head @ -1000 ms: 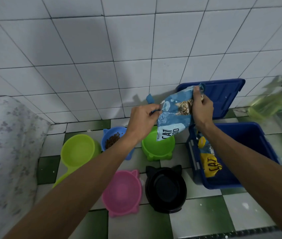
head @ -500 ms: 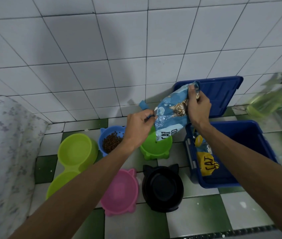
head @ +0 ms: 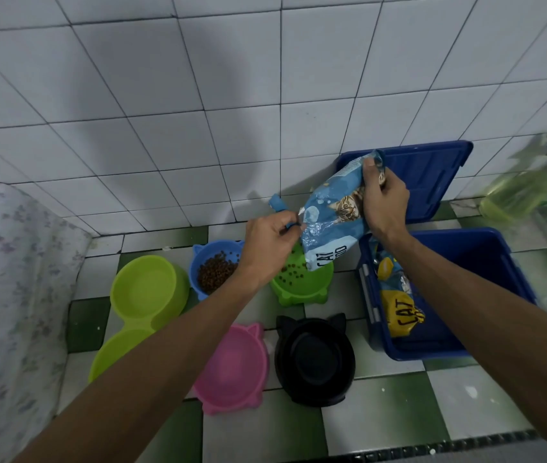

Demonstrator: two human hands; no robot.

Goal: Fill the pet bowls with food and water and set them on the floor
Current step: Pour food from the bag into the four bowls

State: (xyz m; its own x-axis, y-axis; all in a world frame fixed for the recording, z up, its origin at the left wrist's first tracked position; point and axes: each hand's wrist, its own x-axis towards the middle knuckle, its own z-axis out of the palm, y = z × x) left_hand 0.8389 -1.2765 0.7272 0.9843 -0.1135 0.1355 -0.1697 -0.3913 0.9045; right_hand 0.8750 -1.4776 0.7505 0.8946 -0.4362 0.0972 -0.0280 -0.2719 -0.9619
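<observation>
The floor (head: 382, 416) is made of green and white squares, and a white tiled wall (head: 198, 95) stands behind it. A flowery cloth (head: 8, 279) fills the left side. A blue bin (head: 485, 295) sits on the right, and its lid (head: 432, 175) leans on the wall. A yellow cat food bag (head: 400, 315) lies inside the bin. The bare floor near the bottom right is the most open spot.

5 bowls sit on the floor close together. The lime double bowl (head: 145, 295) is on the left, near the cloth. Just beside it is the blue bowl (head: 215, 269), with a pile of brown food inside. The green bowl (head: 302, 282) has only a few bits of food in it. In front are the pink bowl (head: 235, 365) and the black bowl (head: 313, 359), side by side, both with cat ears.

A blue cat food bag (head: 332, 222) hangs tipped over the green bowl. The left hand (head: 270, 243) pinches the bag's lower corner with curled fingers. The right hand (head: 384, 202) is closed tight around the top of the bag.
</observation>
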